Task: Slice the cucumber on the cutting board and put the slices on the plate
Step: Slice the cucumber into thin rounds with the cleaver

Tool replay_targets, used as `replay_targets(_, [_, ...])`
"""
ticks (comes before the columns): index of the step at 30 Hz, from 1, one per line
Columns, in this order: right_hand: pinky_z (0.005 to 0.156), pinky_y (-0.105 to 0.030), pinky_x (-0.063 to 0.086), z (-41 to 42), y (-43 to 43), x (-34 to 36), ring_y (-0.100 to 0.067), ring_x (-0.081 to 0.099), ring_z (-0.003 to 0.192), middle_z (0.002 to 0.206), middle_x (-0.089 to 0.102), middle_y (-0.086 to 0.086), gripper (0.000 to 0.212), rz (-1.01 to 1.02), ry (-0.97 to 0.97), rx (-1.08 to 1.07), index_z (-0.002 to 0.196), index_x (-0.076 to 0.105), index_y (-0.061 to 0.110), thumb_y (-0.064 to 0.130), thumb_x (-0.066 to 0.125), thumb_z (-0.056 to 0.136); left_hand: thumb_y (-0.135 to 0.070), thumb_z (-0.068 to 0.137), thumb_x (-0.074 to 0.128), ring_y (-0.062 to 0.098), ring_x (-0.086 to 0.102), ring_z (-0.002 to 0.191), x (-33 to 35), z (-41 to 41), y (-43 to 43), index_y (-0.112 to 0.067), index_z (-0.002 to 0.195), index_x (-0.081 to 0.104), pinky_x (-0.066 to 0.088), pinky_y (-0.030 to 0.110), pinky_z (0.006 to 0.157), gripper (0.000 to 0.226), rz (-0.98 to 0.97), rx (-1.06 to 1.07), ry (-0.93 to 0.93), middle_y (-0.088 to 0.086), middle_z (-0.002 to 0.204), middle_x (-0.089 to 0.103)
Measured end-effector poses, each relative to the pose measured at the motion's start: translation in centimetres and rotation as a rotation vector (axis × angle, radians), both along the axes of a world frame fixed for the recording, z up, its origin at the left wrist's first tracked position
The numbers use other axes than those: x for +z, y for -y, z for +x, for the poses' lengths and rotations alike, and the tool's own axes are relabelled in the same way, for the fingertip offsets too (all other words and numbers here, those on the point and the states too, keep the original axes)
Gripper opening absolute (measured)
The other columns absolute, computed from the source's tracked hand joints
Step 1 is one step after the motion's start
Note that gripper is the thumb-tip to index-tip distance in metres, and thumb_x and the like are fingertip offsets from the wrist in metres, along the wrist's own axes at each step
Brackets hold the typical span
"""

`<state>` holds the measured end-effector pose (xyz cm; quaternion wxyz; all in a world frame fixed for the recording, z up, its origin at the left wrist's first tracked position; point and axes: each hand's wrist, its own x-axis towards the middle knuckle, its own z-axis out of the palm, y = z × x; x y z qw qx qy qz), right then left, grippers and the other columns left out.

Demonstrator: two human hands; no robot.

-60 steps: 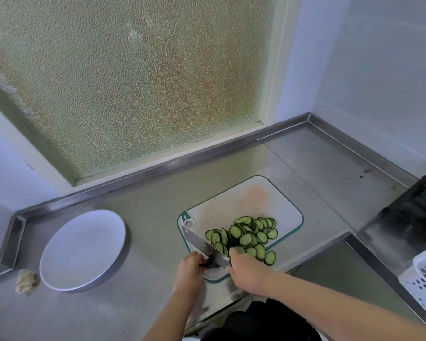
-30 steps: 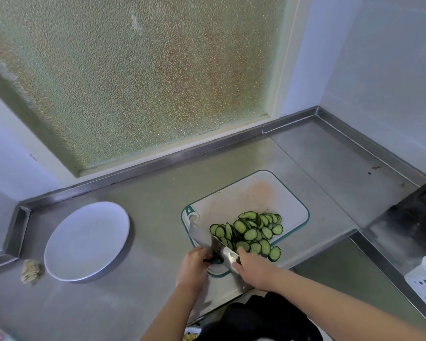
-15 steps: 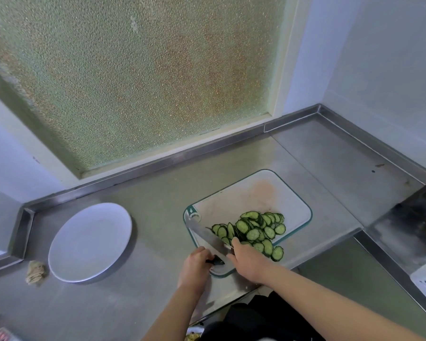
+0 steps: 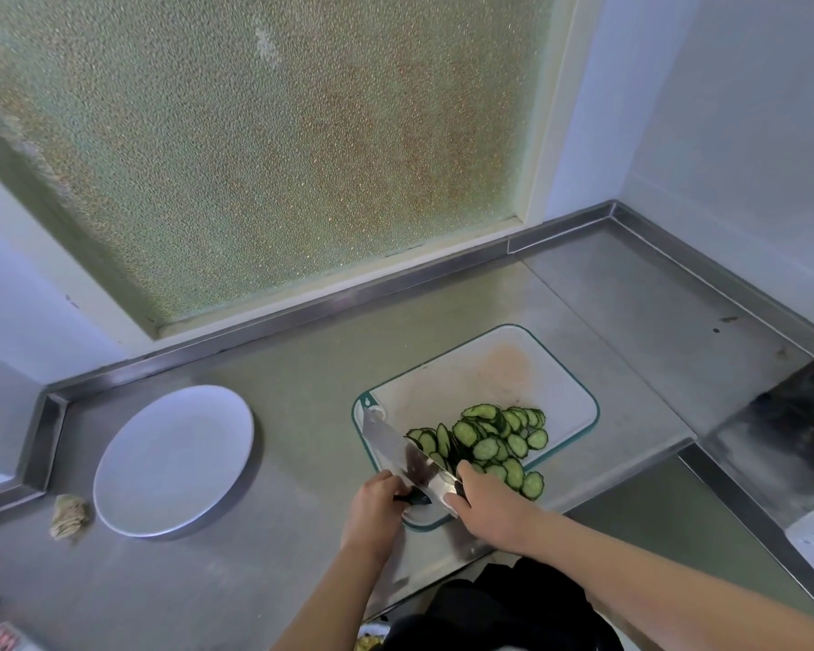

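A knife (image 4: 405,458) is held by its dark handle in the left hand (image 4: 372,502), the blade slanting away from the grip over the near left corner of the cutting board (image 4: 466,382). Just right of the grip, the right hand (image 4: 489,507) is set against the blade, thumb on its flat; whether the blade is pinched cannot be told. Beyond the grip and to its right, cucumber slices (image 4: 487,446) are heaped against the blade. Well left of the grip, a white plate (image 4: 175,455) is seen on the counter (image 4: 301,368), a crumpled rag (image 4: 69,512) just past it.
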<state>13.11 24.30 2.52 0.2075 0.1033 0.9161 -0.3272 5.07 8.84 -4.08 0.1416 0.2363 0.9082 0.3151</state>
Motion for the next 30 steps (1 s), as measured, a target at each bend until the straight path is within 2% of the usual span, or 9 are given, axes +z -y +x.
replay_targets(3, [0.048,-0.021,0.022,0.0,-0.1,0.1,-0.008,0.034,0.058,0.068,0.036,0.004,0.021,0.002,0.016,0.004,0.086,0.029,0.016,0.028,0.039,0.099,0.008,0.063,0.058,0.03,0.057,0.069,0.0,0.0,0.1,0.002,0.067,0.064,0.04,0.031,0.06,0.01,-0.006,0.008,0.0,0.009,0.071,0.054])
replay_targets(6, [0.048,-0.021,0.022,0.1,-0.2,0.2,-0.009,0.035,0.058,0.068,0.037,0.004,0.031,0.007,0.034,0.02,0.074,0.023,0.025,0.028,0.04,0.099,0.01,0.062,0.059,0.029,0.057,0.069,0.0,0.0,0.0,0.001,0.068,0.065,0.04,0.03,0.06,0.012,-0.011,0.005,-0.004,0.013,0.074,0.058])
replay_targets(12, [0.05,-0.022,0.023,0.3,-0.2,0.6,-0.009,0.035,0.058,0.068,0.037,0.004,0.022,-0.002,0.026,0.016,0.083,0.028,0.018,0.029,0.04,0.099,0.008,0.066,0.059,0.028,0.057,0.071,0.5,0.1,-0.1,0.001,0.071,0.066,0.033,0.022,0.058,0.011,-0.021,0.015,-0.015,0.002,0.072,0.05])
replay_targets(19, [0.051,-0.022,0.024,0.6,-0.1,1.0,-0.009,0.036,0.058,0.068,0.038,0.005,0.02,-0.011,0.008,0.006,0.09,0.03,0.014,0.029,0.039,0.1,0.007,0.07,0.058,0.027,0.056,0.072,0.8,0.2,-0.2,0.002,0.071,0.065,0.028,0.018,0.057,0.008,-0.023,0.025,-0.014,0.002,0.073,0.049])
replay_targets(22, [0.054,-0.031,0.03,0.6,-0.1,1.0,-0.017,0.041,0.061,0.069,0.039,0.005,0.02,0.006,0.027,0.014,0.09,0.029,0.015,0.03,0.039,0.099,0.006,0.07,0.059,0.027,0.057,0.073,0.9,0.4,-0.2,0.001,0.073,0.066,0.03,0.019,0.058,0.009,-0.03,0.025,-0.024,0.001,0.074,0.049])
replay_targets(24, [0.062,-0.033,0.034,0.7,0.0,1.0,-0.023,0.045,0.069,0.069,0.04,0.004,0.02,0.013,0.051,0.019,0.086,0.029,0.019,0.031,0.038,0.099,0.007,0.068,0.06,0.028,0.057,0.073,1.0,0.4,-0.2,0.0,0.072,0.067,0.031,0.019,0.058,0.011,-0.016,0.028,-0.028,0.001,0.073,0.05])
replay_targets(26, [0.065,-0.032,0.034,0.8,0.2,1.3,-0.024,0.047,0.074,0.075,0.048,-0.002,0.019,0.003,0.067,0.011,0.087,0.03,0.018,0.03,0.038,0.1,0.007,0.067,0.06,0.027,0.058,0.073,1.0,0.5,-0.2,-0.002,0.072,0.067,0.036,0.022,0.06,0.013,-0.006,0.034,-0.026,0.005,0.074,0.055])
replay_targets(28, [0.065,-0.031,0.033,0.9,0.4,1.7,-0.025,0.05,0.077,0.092,0.059,-0.016,0.017,0.004,0.081,0.007,0.094,0.03,0.014,0.028,0.038,0.1,0.008,0.066,0.06,0.027,0.058,0.071,0.9,0.4,-0.2,-0.003,0.072,0.068,0.041,0.027,0.061,0.015,0.005,0.033,-0.025,0.01,0.077,0.061])
replay_targets(30, [0.065,-0.029,0.032,0.9,0.7,2.2,-0.031,0.057,0.087,0.106,0.06,-0.021,0.016,0.022,0.086,0.013,0.097,0.03,0.013,0.027,0.037,0.1,0.008,0.066,0.06,0.027,0.059,0.071,0.8,0.5,-0.2,-0.004,0.071,0.067,0.042,0.028,0.061,0.015,0.008,0.035,-0.018,0.011,0.078,0.063])
